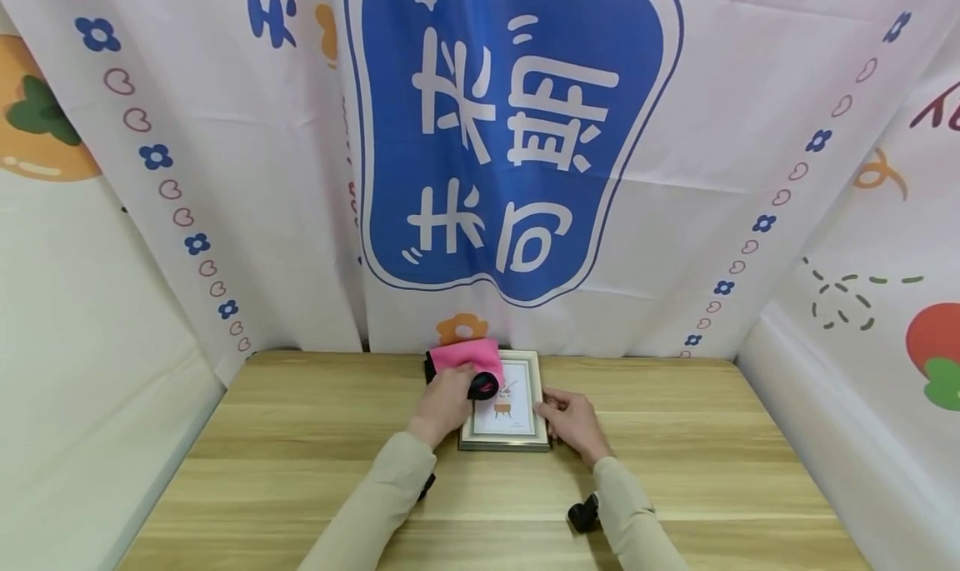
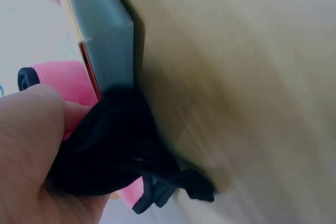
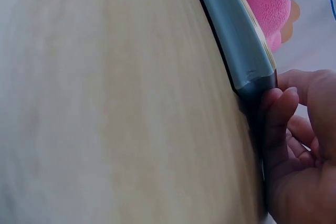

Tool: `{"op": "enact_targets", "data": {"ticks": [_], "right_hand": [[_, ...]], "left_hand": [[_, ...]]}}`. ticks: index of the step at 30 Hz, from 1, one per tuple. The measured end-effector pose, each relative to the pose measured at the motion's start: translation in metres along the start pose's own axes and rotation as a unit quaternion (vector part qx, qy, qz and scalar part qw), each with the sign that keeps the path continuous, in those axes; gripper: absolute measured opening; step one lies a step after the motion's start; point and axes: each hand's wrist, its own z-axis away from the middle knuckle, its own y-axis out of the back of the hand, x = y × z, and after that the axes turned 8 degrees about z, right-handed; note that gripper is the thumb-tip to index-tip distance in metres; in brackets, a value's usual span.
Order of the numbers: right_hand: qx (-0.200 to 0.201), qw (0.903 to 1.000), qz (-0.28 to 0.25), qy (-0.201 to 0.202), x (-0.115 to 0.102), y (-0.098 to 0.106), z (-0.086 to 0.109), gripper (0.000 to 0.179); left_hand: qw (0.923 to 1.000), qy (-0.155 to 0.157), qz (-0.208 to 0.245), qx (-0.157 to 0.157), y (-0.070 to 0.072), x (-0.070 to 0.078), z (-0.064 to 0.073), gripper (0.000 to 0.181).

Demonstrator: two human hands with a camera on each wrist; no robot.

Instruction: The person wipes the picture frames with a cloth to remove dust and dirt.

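A picture frame (image 1: 535,379) with a pale rim and a small drawing inside lies face up near the table's back edge. My left hand (image 1: 446,400) grips a pink cloth (image 1: 471,354) with black backing, bunched over the frame's upper left part. In the left wrist view the cloth's black side (image 2: 115,145) folds down over the frame's grey-blue side (image 2: 107,45). My right hand (image 1: 573,421) holds the frame's right edge. The right wrist view shows its thumb and fingers (image 3: 281,111) pinching the frame's near corner.
The wood-grain table (image 1: 315,438) meets a white printed curtain (image 1: 300,304) right behind the frame. White printed sheets also stand along both sides. A black wrist camera (image 1: 583,514) sits by the right sleeve.
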Motion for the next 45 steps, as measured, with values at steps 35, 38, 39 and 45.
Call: {"op": "enact_targets", "data": {"ticks": [35,38,39,45], "right_hand": [[0.008,0.9998,0.010,0.014,-0.002,-0.002,0.001,0.050],[0.007,0.9999,0.006,0.011,-0.001,-0.002,0.001,0.050],[0.007,0.9999,0.004,0.011,0.000,-0.002,0.002,0.050],[0.009,0.9999,0.002,0.014,0.000,-0.003,0.002,0.051]], "left_hand": [[0.9995,-0.016,0.016,-0.021,0.013,0.030,0.097,0.072],[0.9995,-0.015,0.020,-0.018,0.013,0.031,0.105,0.073],[0.9996,-0.015,0.020,-0.016,0.012,0.032,0.107,0.073],[0.9996,-0.011,0.023,-0.009,0.015,0.035,0.114,0.075]]}}
